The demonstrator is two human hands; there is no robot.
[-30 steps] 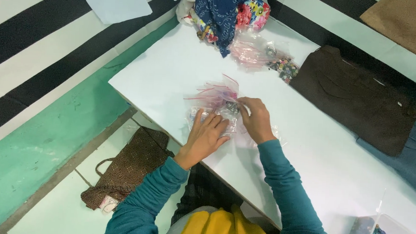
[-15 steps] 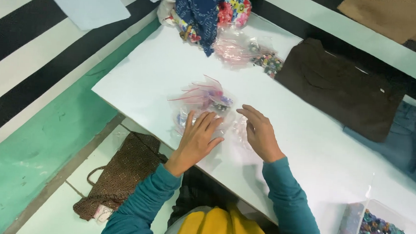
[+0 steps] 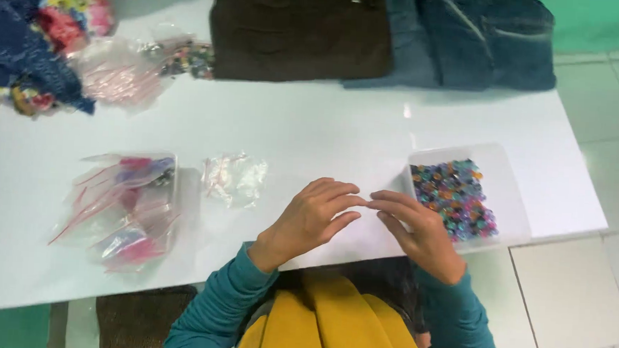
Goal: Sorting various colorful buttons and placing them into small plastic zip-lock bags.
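Nearest the camera, the left hand and the right hand met fingertip to fingertip above the white tabletop, fingers loosely curled as if pinching something tiny between them; whether anything was actually gripped, I could not tell. Just right of the right hand sat the clear rectangular plastic tray of small multicoloured beads, its long axis running away from the person and tilted a little, kept close, likely for easy picking. Left of the left hand lay a small crumpled clear plastic bag, and further left a flat heap of clear zip bags with pink strips. Beyond the hands, at the far edge, lay folded dark brown cloth and blue denim.
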